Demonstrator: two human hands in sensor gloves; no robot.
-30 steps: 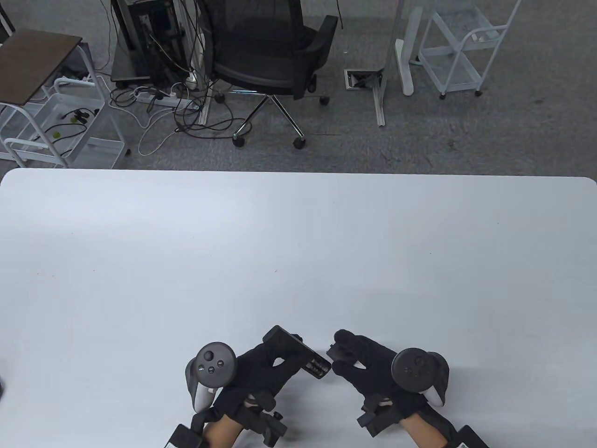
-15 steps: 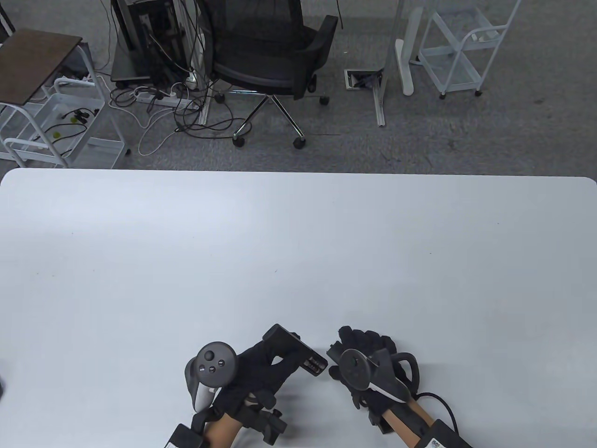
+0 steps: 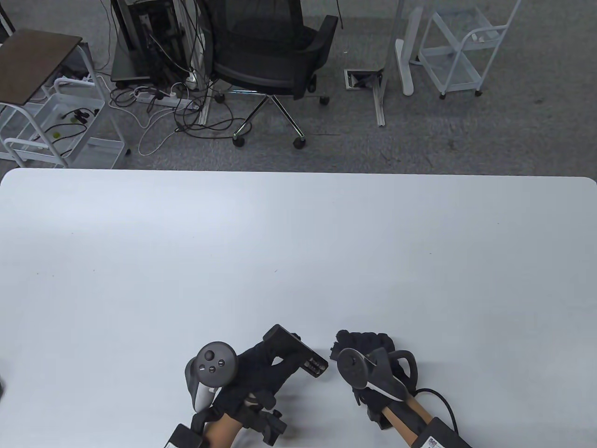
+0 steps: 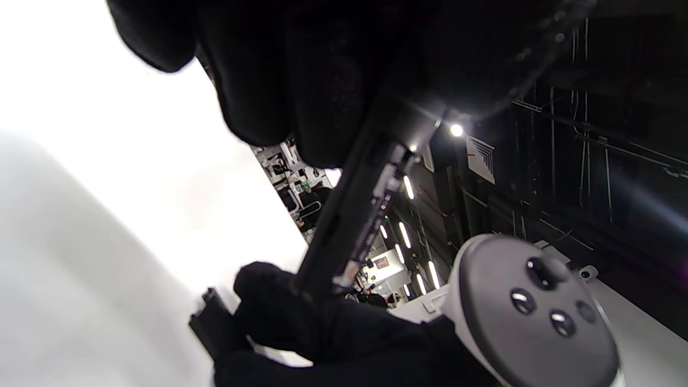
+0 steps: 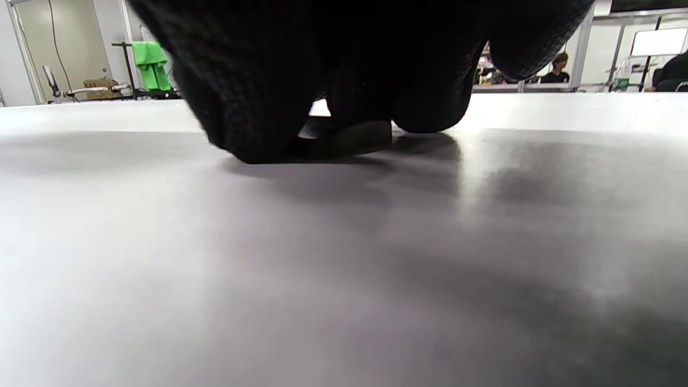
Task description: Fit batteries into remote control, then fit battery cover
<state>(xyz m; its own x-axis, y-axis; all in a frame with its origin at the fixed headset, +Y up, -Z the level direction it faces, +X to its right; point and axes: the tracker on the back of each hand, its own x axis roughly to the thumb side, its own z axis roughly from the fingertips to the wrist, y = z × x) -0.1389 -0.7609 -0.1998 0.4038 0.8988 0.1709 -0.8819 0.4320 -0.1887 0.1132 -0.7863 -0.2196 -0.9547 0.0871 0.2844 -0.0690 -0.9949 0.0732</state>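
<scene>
My left hand (image 3: 280, 361) grips the black remote control (image 3: 291, 343) just above the table, back side up. Its open compartment (image 3: 315, 365) shows batteries seated inside. My right hand (image 3: 361, 341) is turned on its side just right of the remote, its fingers curled down onto the small black battery cover (image 3: 333, 350) lying on the table. In the right wrist view the fingertips (image 5: 258, 134) pinch the flat cover (image 5: 349, 141) against the tabletop. The left wrist view shows the remote (image 4: 349, 215) edge-on and the cover (image 4: 212, 322) under my right hand.
The white table (image 3: 298, 242) stretches away in front of both hands. Beyond its far edge are an office chair (image 3: 270, 51), white carts (image 3: 459, 51) and floor cables. The right hand's tracker (image 3: 357, 368) faces left.
My right hand has rolled from palm-down onto its side, its tracker swinging left, while its fingers stayed at the cover. The left hand and remote have barely moved.
</scene>
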